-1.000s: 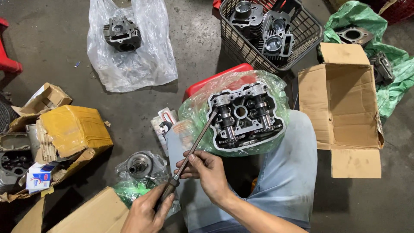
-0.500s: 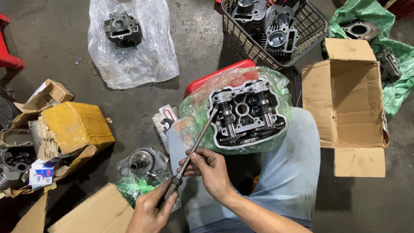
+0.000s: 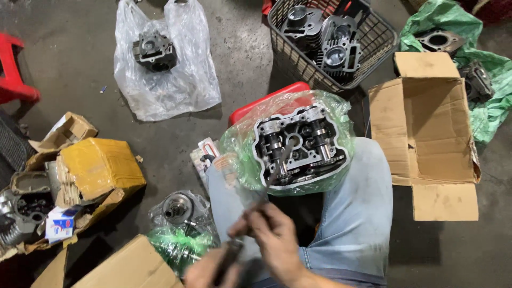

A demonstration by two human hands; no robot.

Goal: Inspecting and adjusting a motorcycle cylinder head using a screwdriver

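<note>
A grey engine cylinder head [image 3: 304, 144] rests in a green-tinted plastic bag [image 3: 240, 144] across my jeans-clad knees, over a red stool [image 3: 266, 104]. A long, thin metal hand tool [image 3: 277, 165], blurred by motion, runs from my hands up to the middle of the head. My left hand [image 3: 213, 269] grips its dark handle at the bottom edge. My right hand [image 3: 272, 240] is closed around the shaft just above. Both hands are blurred.
A wire basket [image 3: 381, 40] of engine cylinders stands behind the stool. An open cardboard box [image 3: 426, 128] lies to the right, with green bags [image 3: 453, 24] of parts beyond. To the left are a clear bag holding an engine part [image 3: 154, 50], a yellow-wrapped box [image 3: 98, 165] and a bagged part [image 3: 178, 208].
The tool's tip has shifted from the head's left edge to its middle. Both hands have moved lower in view and are now blurred.
</note>
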